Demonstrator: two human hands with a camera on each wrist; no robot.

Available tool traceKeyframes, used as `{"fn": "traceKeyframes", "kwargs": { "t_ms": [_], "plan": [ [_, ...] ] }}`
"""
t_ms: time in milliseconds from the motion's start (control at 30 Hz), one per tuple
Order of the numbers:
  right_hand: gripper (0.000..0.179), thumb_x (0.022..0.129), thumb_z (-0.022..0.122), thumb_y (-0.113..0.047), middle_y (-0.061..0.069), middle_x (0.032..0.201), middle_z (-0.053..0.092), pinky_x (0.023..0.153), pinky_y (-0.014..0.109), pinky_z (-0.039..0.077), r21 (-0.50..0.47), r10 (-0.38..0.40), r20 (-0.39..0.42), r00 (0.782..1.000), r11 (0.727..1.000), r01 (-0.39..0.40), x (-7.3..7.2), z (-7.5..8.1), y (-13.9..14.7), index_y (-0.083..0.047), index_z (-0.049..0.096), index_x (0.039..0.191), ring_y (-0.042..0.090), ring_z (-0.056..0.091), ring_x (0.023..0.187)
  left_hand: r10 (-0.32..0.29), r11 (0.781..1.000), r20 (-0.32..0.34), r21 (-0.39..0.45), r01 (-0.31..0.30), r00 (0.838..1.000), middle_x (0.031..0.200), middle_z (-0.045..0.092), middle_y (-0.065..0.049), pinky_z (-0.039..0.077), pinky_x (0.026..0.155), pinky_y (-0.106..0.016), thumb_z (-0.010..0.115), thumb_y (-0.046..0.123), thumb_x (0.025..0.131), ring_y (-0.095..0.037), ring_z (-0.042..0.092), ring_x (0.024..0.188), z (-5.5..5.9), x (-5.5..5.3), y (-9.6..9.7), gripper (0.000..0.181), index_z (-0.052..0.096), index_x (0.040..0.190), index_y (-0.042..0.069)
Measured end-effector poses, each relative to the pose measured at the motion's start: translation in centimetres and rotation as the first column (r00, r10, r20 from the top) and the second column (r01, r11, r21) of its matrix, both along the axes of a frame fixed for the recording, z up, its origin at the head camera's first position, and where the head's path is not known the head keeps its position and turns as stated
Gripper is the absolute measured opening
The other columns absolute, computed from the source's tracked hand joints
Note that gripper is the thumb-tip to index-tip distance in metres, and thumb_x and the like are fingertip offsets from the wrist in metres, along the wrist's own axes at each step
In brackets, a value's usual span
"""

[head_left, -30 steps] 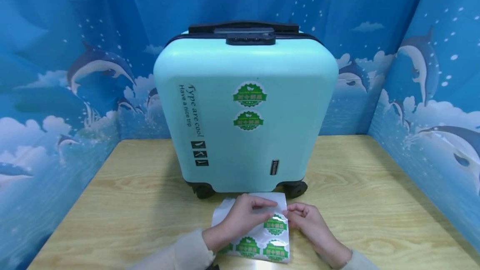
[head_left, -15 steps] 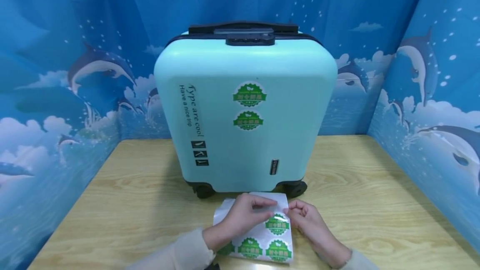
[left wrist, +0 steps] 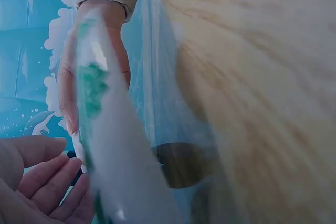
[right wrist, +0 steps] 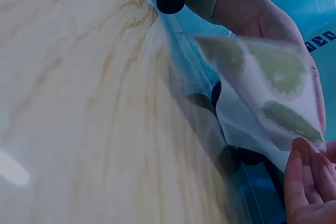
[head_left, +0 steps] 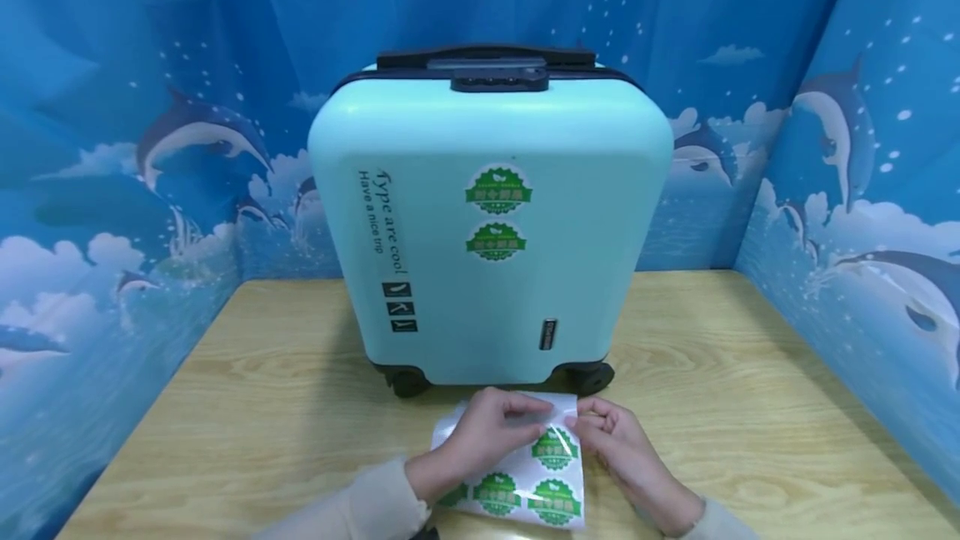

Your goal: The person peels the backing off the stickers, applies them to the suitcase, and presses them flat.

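A white sheet of round green stickers (head_left: 521, 467) is held tilted in front of the suitcase. My right hand (head_left: 624, 450) pinches its right edge between thumb and fingers, as the right wrist view also shows. Across the upper left of the sheet lies my left hand (head_left: 491, 432), index finger and thumb spread apart with a gap between them. In the left wrist view, the fingers (left wrist: 50, 182) are loosely bent beside the sheet (left wrist: 128, 166). Part of the sheet is hidden behind the left hand. The upright suitcase (head_left: 450, 298) is mint green and carries two green stickers (head_left: 498, 190).
The suitcase stands on black wheels (head_left: 591, 377) on a wood-grain table (head_left: 712, 407), close behind both hands. A blue curtain (head_left: 262, 15) printed with dolphins encloses the back and sides.
The sheet shifted slightly right, then its top edge dropped lower and toward me, away from the suitcase's base. Both hands stay almost in place, the right pinching the edge throughout.
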State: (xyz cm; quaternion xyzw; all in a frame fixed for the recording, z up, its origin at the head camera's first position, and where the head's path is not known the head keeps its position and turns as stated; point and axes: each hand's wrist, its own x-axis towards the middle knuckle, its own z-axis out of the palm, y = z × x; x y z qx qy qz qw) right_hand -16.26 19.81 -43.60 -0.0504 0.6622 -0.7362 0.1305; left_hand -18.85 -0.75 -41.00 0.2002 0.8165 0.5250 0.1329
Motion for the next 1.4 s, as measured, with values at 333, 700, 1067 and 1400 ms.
{"fn": "traceKeyframes", "kwargs": {
  "t_ms": [333,700,1067,1400],
  "plan": [
    [0.015,0.083,0.066,-0.007,0.0,0.081,0.069,0.07,0.022,0.053,0.142,-0.151,0.02,0.988,0.979,0.147,-0.2,0.38,-0.28,-0.001,0.063,0.097,0.01,0.063,0.074,-0.006,1.0,-0.052,-0.013,0.005,0.999,0.106,0.07,0.008,0.05,0.092,-0.035,0.074,0.016,0.08,-0.012,0.062,0.106,-0.15,-0.12,-0.01,0.025,0.071,0.105,0.019],
    [0.013,0.082,0.067,-0.007,0.001,0.077,0.069,0.068,0.022,0.052,0.176,-0.142,-0.016,0.99,0.974,0.143,-0.2,0.51,-0.33,-0.001,0.063,0.092,0.01,0.062,0.07,-0.021,1.0,-0.08,0.013,0.022,0.997,0.098,0.072,0.009,0.052,0.085,-0.027,0.076,0.015,0.077,-0.005,0.065,0.095,-0.23,-0.02,0.22,0.022,0.073,0.098,0.021],
    [0.014,0.082,0.067,-0.006,-0.007,0.072,0.068,0.059,0.017,0.046,0.076,-0.129,0.096,0.987,0.99,0.122,-0.15,0.65,-0.31,-0.005,0.057,0.092,0.004,0.056,0.063,-0.048,0.999,-0.187,-0.007,0.048,0.981,0.096,0.072,0.009,0.051,0.084,-0.024,0.079,0.018,0.075,-0.001,0.064,0.091,-0.66,-0.02,0.39,0.022,0.073,0.096,0.02],
    [0.008,0.085,0.065,-0.006,-0.004,0.081,0.071,0.072,0.021,0.053,0.038,0.019,0.012,1.0,0.999,-0.019,-0.22,0.49,0.35,-0.013,0.068,0.088,0.007,0.065,0.075,-0.037,0.998,-0.223,-0.051,0.026,0.974,0.098,0.07,0.012,0.05,0.087,-0.026,0.078,0.018,0.075,-0.001,0.063,0.094,-0.72,-0.14,0.5,0.022,0.073,0.096,0.021]
  ]
}}
